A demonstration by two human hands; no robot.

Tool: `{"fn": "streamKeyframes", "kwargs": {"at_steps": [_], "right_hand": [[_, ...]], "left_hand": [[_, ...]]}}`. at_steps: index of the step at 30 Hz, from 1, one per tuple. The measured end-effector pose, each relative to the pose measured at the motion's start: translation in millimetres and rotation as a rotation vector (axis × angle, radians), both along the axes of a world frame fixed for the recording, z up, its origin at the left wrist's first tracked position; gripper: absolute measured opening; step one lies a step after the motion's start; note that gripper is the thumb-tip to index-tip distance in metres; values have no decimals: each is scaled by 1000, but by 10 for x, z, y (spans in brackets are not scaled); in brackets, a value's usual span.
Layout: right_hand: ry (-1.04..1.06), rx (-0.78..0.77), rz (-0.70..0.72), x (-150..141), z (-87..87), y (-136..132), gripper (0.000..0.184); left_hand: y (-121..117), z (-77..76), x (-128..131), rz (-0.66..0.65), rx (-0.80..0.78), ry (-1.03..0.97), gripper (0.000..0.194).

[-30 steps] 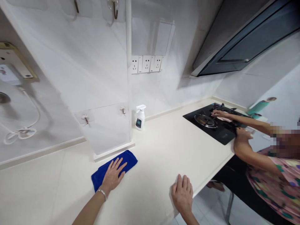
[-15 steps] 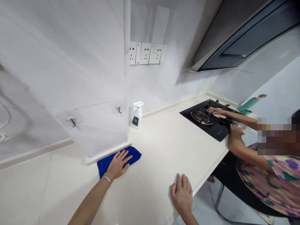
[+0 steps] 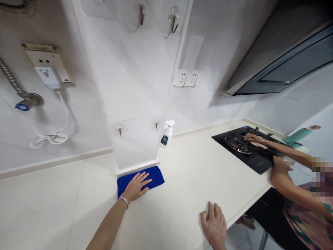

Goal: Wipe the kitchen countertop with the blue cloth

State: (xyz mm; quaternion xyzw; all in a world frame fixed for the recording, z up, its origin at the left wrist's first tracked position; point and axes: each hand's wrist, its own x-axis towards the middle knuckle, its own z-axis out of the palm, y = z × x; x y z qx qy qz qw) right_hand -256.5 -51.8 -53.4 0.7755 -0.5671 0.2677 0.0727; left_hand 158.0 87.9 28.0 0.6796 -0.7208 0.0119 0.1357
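- Our left hand (image 3: 136, 185): fingers spread, pressed flat on the blue cloth (image 3: 156, 175), gripping nothing.
- Blue cloth: on the countertop (image 3: 187, 173), against the wall column's foot (image 3: 137, 167).
- Our right hand (image 3: 214, 225): flat, right of the cloth, near the counter edge.

Cloth (image 3: 153, 175) on counter (image 3: 187, 166) against wall pillar (image 3: 135, 104), left hand (image 3: 135, 186) flat on it, right hand (image 3: 215, 227) at counter front edge, spray bottle (image 3: 166, 134) behind cloth, stove (image 3: 247, 152) far right w/ co-worker's hands (image 3: 253, 139) on it.

Bright, even light; soft shadows under range hood (image 3: 281, 62); strong wide-angle bending at edges; slight blur; co-worker's face pixelated.
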Motion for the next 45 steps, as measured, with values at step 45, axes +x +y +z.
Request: {"fn": "streamKeyframes", "kwargs": {"at_steps": [45], "right_hand": [[-73, 87, 23, 52, 275, 81, 56]], "left_hand": [[1431, 88, -2282, -133, 176, -105, 57]]}}
